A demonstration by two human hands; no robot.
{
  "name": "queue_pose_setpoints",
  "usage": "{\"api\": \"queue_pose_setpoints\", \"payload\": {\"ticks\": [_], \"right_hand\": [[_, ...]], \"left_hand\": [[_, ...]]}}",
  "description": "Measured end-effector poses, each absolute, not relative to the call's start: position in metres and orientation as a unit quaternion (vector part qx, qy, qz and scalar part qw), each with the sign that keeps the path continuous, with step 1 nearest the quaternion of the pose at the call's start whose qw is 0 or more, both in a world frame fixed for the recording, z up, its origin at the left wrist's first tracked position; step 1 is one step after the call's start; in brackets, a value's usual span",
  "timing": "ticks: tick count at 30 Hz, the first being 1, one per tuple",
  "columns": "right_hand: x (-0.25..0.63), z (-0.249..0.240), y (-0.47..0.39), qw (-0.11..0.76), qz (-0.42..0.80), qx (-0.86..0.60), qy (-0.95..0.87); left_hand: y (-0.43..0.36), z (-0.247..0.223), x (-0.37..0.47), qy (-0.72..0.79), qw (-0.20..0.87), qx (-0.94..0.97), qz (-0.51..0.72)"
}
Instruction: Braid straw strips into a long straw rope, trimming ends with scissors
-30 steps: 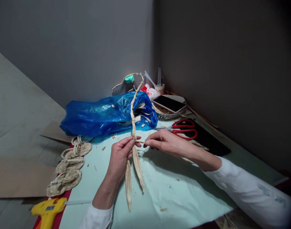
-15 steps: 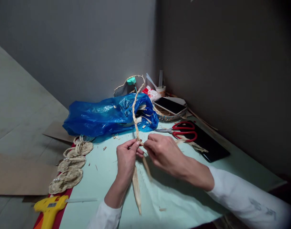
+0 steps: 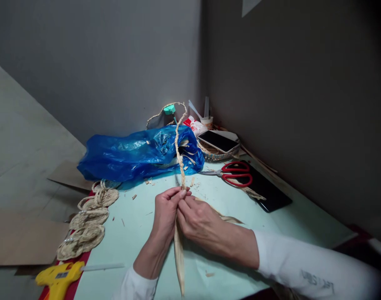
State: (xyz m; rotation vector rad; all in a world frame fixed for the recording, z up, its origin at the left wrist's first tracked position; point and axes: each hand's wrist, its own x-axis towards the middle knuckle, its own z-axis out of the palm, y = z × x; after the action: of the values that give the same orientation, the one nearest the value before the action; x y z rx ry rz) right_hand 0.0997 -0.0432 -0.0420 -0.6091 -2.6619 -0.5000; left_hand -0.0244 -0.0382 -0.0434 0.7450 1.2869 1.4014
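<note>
A braided tan cord (image 3: 178, 152) runs from behind the blue bag down to my hands, near the middle of the table. My left hand (image 3: 165, 212) pinches the cord's lower end between thumb and fingers. Right beside it, my right hand (image 3: 199, 221) is closed with its fingertips at the same spot, touching my left hand; the fibre in it is mostly hidden. One long flat strip (image 3: 179, 262) hangs below my hands toward the near edge. Another loose strip (image 3: 230, 218) extends to the right behind my right wrist.
Behind lies a blue plastic bag (image 3: 124, 154). Red-handled scissors (image 3: 237, 174) rest partly on a black tablet (image 3: 276, 198), near a phone (image 3: 220, 141) on a basket. Coiled woven pieces (image 3: 80, 241) line the left edge above a yellow glue gun (image 3: 61, 277).
My right hand has moved left and slightly down, against my left hand. A loose strip now points right, where one hung down between my hands. The view has shifted slightly.
</note>
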Motion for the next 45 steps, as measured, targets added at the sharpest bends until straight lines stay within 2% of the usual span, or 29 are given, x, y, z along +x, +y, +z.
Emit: {"api": "queue_pose_setpoints", "payload": {"ticks": [4,8,11,13,16,20,22,26,28,37,45], "right_hand": [[0.108,-0.026,-0.026,0.249,0.08,-0.249,-0.932],[0.121,-0.005,0.008,0.384,0.284,-0.39,-0.787],[0.122,-0.007,0.028,0.349,0.484,-0.31,-0.74],[0.117,-0.015,0.034,0.36,0.557,-0.283,-0.693],[0.108,-0.03,0.041,0.407,0.578,-0.312,-0.635],[0.103,-0.038,0.043,0.419,0.562,-0.331,-0.631],[0.104,-0.036,0.039,0.389,0.587,-0.306,-0.641],[0.108,-0.031,0.023,0.276,0.685,-0.225,-0.636],[0.107,-0.032,0.018,0.255,0.705,-0.219,-0.625],[0.108,-0.043,0.02,0.314,0.557,-0.269,-0.72],[0.114,-0.042,0.026,0.297,0.54,-0.283,-0.735]], "left_hand": [[-0.036,-0.04,-0.03,0.541,0.484,0.324,0.607],[-0.039,-0.036,-0.024,0.49,0.527,0.35,0.6],[-0.042,-0.034,-0.018,0.469,0.563,0.368,0.573],[-0.043,-0.035,-0.016,0.469,0.562,0.385,0.562],[-0.042,-0.037,-0.018,0.479,0.543,0.409,0.555],[-0.038,-0.04,-0.022,0.496,0.521,0.412,0.56],[-0.037,-0.041,-0.024,0.5,0.498,0.409,0.579],[-0.034,-0.042,-0.028,0.501,0.461,0.401,0.613],[-0.033,-0.044,-0.029,0.507,0.452,0.397,0.618],[-0.035,-0.039,-0.028,0.521,0.486,0.37,0.596],[-0.038,-0.033,-0.036,0.496,0.56,0.365,0.554]]}}
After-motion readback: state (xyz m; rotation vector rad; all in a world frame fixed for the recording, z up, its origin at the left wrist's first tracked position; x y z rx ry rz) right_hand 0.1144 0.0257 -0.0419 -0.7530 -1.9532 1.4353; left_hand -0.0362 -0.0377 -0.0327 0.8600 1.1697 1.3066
